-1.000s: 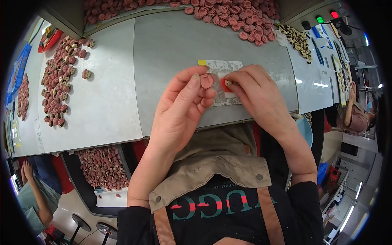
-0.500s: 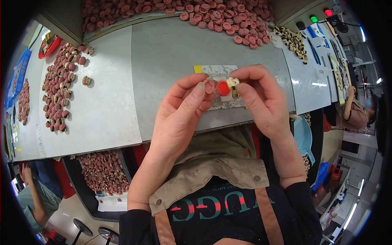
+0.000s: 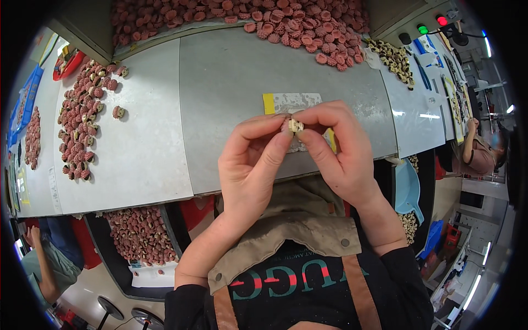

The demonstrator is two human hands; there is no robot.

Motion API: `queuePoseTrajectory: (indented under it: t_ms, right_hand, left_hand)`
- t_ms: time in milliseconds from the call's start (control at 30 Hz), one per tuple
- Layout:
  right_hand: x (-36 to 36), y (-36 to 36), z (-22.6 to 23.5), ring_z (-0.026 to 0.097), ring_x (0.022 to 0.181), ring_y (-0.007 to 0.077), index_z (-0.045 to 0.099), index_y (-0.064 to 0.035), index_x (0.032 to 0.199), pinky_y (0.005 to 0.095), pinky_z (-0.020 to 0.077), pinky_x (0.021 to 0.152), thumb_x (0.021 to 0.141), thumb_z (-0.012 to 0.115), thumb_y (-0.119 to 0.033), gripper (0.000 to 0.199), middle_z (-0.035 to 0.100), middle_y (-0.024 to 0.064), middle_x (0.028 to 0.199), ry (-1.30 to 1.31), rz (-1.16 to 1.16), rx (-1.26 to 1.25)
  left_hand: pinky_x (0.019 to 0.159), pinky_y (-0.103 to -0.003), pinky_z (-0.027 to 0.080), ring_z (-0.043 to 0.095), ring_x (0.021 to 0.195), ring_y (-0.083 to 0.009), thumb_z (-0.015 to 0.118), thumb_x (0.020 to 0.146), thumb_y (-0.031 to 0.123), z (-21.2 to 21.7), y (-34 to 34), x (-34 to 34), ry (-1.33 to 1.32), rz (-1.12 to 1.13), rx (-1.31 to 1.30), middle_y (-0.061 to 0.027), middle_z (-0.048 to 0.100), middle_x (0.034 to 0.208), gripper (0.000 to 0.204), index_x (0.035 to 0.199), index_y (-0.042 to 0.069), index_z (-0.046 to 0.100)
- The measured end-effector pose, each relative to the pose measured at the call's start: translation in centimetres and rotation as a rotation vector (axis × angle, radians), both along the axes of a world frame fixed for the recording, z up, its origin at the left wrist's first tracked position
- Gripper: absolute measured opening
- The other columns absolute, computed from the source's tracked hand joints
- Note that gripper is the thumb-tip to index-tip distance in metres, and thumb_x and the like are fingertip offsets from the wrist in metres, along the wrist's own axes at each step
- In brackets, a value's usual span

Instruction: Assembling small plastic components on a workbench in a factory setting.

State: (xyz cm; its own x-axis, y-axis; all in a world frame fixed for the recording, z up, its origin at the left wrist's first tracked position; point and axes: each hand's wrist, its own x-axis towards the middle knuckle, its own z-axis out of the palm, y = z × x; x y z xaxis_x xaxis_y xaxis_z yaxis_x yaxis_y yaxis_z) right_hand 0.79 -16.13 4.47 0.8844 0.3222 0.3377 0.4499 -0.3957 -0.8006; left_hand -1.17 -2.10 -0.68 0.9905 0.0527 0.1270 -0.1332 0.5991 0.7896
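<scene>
Over the grey table both my hands meet, fingertips pinched together. Between the fingers of my left hand (image 3: 246, 157) is a small pink scalloped cup, mostly hidden by the fingertips. My right hand (image 3: 345, 151) grips a small cream-and-black piece (image 3: 296, 126) and presses it against the cup. Whether the two are joined, I cannot tell. Beneath the hands lies a mottled white-grey pad (image 3: 297, 100) with yellow tape at its edges; the red spot on it is hidden now.
Loose pink cups (image 3: 313, 36) heap along the back. Cream-and-black pieces (image 3: 391, 60) lie at the back right. Two-part pink-and-cream pieces (image 3: 77, 129) spread at left, with more in a black bin (image 3: 99, 242) below. A blue scoop (image 3: 406, 190) sits at right; co-workers are at both sides.
My hands have come together, bringing the cream-and-black piece from beside the pink cup into contact with it. They have also drawn slightly nearer to me.
</scene>
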Motion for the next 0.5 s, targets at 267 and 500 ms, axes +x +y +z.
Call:
queuePoseTrajectory:
  t_ms: [267, 500]
  right_hand:
    - [0.6, -0.9, 0.2, 0.057, 0.086, 0.0228, 0.058, -0.0034, 0.102, 0.03, 0.0482, 0.073, 0.077, 0.069, -0.005, 0.028, 0.056, 0.0083, 0.099, -0.236, 0.055, -0.2]
    - [1.6, -1.5, -0.3, 0.056, 0.081, 0.0211, 0.063, -0.007, 0.092, 0.0286, 0.0485, 0.065, 0.063, 0.078, -0.008, 0.032, 0.053, 0.0069, 0.091, -0.331, 0.127, -0.257]
  left_hand:
    - [0.086, -0.025, 0.046, 0.056, 0.097, -0.0122, 0.059, 0.088, 0.004, 0.6, 0.8, 0.2, 0.152, -0.152, 0.012, -0.0095, 0.058, 0.109, 0.027, 0.115, -0.001, 0.053]
    - [0.084, -0.026, 0.048, 0.058, 0.095, -0.0137, 0.063, 0.084, 0.002, 1.1, 0.4, 0.1, 0.12, -0.241, 0.05, -0.0112, 0.058, 0.105, 0.059, 0.134, 0.003, 0.031]
